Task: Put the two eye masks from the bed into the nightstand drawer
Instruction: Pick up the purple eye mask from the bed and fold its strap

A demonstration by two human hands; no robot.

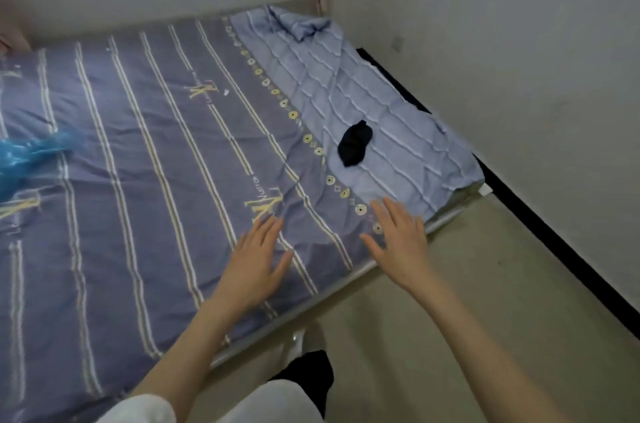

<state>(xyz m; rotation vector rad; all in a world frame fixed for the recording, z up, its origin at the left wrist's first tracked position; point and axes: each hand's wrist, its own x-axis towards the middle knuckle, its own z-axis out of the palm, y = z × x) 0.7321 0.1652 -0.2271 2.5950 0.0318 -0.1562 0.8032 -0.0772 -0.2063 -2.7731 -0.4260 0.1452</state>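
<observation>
While both hands hovered low over the near edge of the bed (145,152), neither held anything: the left hand (258,258) was spread wide, palm down, over the striped purple cover, and the right hand (398,242) was likewise open with fingers fanned, just over the bed's near right corner.

One black eye mask (355,144) lay on the pale blue quilt (346,76) at the right side of the bed, beyond the right hand and apart from it. Only that one mask showed. Second mask not seen; nightstand and drawer out of view.

Risks, as judged:
- Second mask could be missed. It might be hidden in the bunched quilt folds at the far end, or outside the view; lifting the quilt carelessly could flick it off.
- Visible mask sat fairly near the right edge, with a dark gap along the wall (519,41). A sweeping grab might push it over into that gap.
- Mask looked soft and thin; a flat-handed pinch could gather quilt fabric with it and drag the bedding.
- Blue plastic (24,155) at left was blurred; nature uncertain.
</observation>
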